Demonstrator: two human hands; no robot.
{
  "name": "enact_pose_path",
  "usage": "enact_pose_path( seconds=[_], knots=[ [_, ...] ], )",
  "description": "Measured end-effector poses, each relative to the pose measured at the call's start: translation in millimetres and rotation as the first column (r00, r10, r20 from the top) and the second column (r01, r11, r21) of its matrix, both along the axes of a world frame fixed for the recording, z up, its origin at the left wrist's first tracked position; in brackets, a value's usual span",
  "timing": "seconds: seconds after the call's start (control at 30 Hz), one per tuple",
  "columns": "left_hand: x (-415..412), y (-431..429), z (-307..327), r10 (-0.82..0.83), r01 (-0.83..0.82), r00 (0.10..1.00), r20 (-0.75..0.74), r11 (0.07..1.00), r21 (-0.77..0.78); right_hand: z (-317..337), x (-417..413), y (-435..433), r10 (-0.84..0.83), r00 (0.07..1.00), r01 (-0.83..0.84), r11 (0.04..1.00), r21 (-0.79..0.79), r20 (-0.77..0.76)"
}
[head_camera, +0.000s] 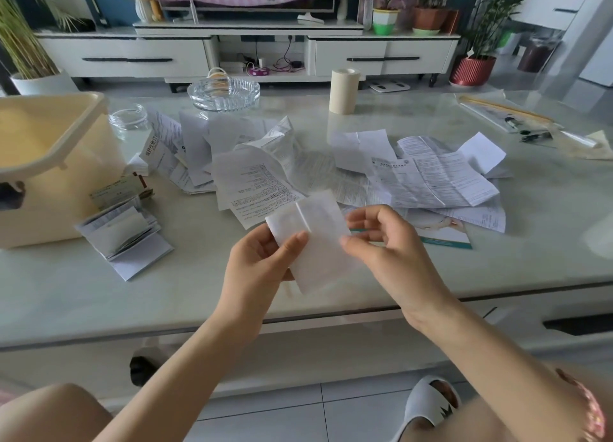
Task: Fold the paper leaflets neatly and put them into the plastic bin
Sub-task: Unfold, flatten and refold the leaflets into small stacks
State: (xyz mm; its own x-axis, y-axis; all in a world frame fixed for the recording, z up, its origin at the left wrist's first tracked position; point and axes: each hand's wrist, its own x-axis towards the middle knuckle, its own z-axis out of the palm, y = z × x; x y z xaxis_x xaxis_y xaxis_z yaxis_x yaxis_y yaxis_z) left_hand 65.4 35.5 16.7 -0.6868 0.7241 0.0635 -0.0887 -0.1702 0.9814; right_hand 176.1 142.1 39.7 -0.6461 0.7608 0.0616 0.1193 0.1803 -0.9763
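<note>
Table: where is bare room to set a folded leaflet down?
Bare: front strip between the folded stack and the left hand; front right corner, in front of the loose leaflets. Crowded: middle, and beside the bin.

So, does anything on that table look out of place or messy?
The folded leaflets lie in a heap on the table beside the plastic bin, not inside it. Farther back, one crumpled leaflet sticks up among the flat, unfolded sheets. Nothing looks spilled or broken.

Bare forearms, bare knee, white open-toed slipper, pink patterned garment at lower right
</note>
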Motion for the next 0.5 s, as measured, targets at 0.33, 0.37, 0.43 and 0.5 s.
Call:
enact_pose_path(
  seconds=[0.33,0.37,0.43,0.5],
  knots=[
    [1.1,-1.0,1.4,0.002,0.004,0.999,0.052,0.994,-0.114,2.5,-1.8,1.6,0.175,0.982,-0.160,0.971,-0.176,0.074],
    [1.3,-1.0,3.3,-0.020,0.035,0.991,0.133,0.994,-0.108,3.8,-2.2,1.8,0.182,0.982,-0.166,0.963,-0.211,0.058],
    [0.8,-1.6,7.9,-0.067,0.096,0.950,0.304,0.992,-0.081,5.1,-2.7,2.6,0.187,0.982,-0.175,0.950,-0.257,0.025],
    [-1.1,-3.1,11.1,-0.119,0.162,0.895,0.431,0.985,-0.065,5.3,-2.9,3.5,0.173,0.985,-0.167,0.953,-0.251,0.004]
  ],
)
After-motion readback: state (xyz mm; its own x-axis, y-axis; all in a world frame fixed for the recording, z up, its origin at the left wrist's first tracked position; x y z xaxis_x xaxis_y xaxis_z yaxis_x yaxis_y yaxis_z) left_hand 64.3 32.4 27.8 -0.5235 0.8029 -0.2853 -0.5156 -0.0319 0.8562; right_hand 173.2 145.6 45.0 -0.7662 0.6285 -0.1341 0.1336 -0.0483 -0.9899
